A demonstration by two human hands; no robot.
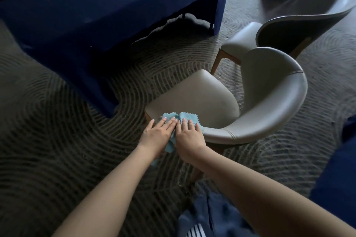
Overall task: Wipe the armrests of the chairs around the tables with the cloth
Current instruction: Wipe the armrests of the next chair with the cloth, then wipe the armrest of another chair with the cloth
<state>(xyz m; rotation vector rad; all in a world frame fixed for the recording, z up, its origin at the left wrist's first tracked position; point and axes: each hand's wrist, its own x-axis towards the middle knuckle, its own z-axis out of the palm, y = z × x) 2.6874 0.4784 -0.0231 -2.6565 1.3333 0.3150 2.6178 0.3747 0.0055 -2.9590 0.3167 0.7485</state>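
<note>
Left hand [157, 134] and right hand [189, 135], fingers flat, press the cloth [185, 117] on the chair's [269, 90] near armrest [221, 133].

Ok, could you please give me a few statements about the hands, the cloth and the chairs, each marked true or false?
1. The left hand and the right hand both press flat on the cloth. True.
2. The cloth is red. False: it is light blue.
3. The cloth lies on the table. False: it lies on the armrest of the near chair.
4. A second grey chair stands beyond the near chair. True.
</note>
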